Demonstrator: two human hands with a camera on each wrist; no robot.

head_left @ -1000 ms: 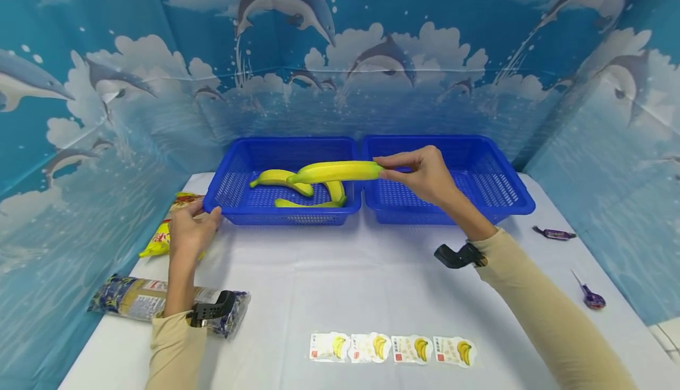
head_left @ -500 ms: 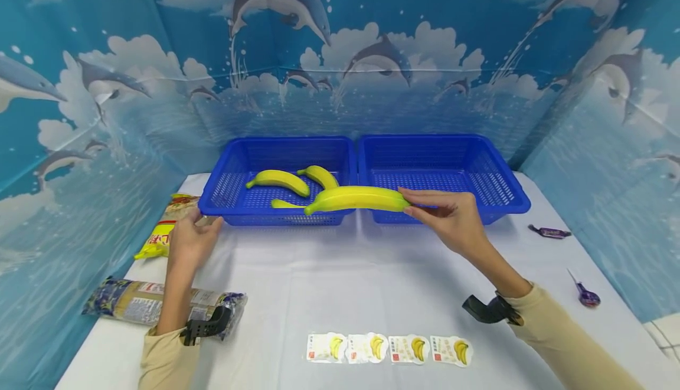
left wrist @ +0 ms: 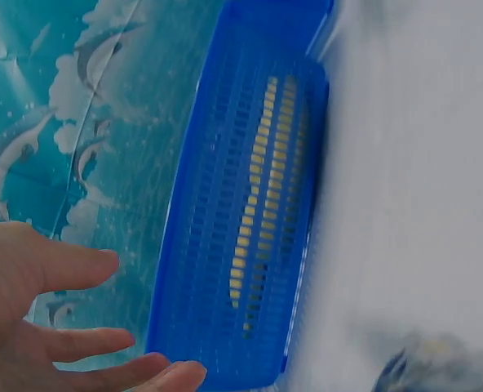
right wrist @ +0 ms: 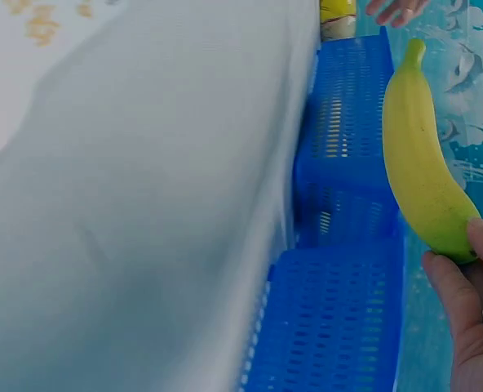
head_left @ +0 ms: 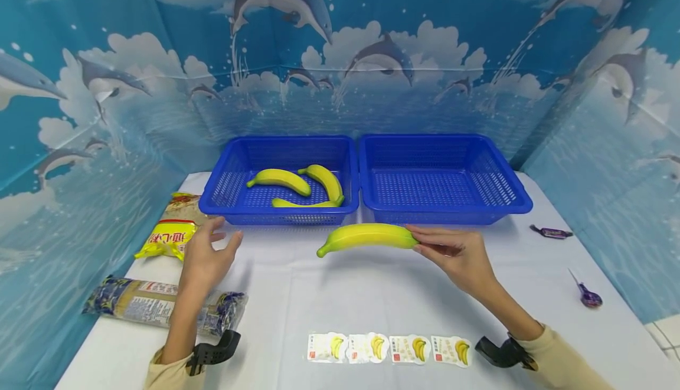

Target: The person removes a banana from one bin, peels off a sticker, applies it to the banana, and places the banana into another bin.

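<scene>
My right hand [head_left: 457,257] pinches one end of a yellow banana [head_left: 369,236] between thumb and fingers. The banana lies level in the air in front of the baskets, its stem pointing left; the right wrist view shows the same banana [right wrist: 417,155] from nearby. My left hand [head_left: 208,260] is off the left blue basket [head_left: 287,219], fingers spread and holding nothing, beside the yellow snack bag [head_left: 172,230]. In the left wrist view the left hand [left wrist: 70,318] appears apart from the basket wall [left wrist: 225,204]. Inside the left basket lie several bananas [head_left: 278,180].
A second blue basket [head_left: 446,216] stands against the left one. A clear noodle packet [head_left: 143,304] lies under my left forearm. Several banana cards [head_left: 366,348] line the table's front. At right are a purple wrapped candy [head_left: 551,232] and a lollipop [head_left: 589,297].
My right hand has brought the banana from above the left basket down toward me and to the right. My left hand has let go of the basket's corner and moved back.
</scene>
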